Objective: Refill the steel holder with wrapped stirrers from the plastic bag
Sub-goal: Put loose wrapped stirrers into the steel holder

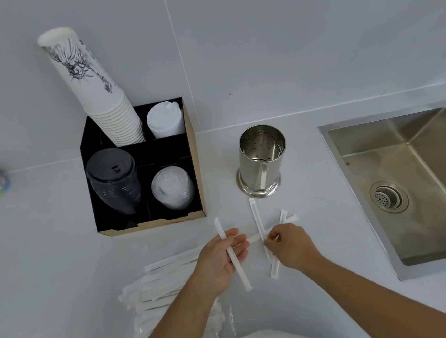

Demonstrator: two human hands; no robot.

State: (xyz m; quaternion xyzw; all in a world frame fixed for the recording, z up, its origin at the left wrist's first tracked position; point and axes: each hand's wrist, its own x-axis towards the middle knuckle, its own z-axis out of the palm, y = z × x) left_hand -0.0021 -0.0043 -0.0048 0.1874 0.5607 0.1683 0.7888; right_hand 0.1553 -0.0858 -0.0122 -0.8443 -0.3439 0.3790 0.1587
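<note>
The steel holder (pixel 261 163) stands on the counter between the black cup organizer (pixel 142 170) and the sink (pixel 404 181), looking pretty much empty. Left hand (pixel 221 262) loosely holds one wrapped stirrer (pixel 234 258); right hand (pixel 289 246) is pinching up loose stirrers (pixel 261 227) lying just in front of it. The plastic bag (pixel 167 288) sits lower left. So it's the gathering step, I'd say; next they need bunching upright and dropping in.

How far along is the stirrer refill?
Early. Done: some wrapped stirrers are out on the counter. In hand: left hand holds one stirrer; right hand pinches another. Left: the steel holder looks empty, and the plastic bag is still full.
</note>
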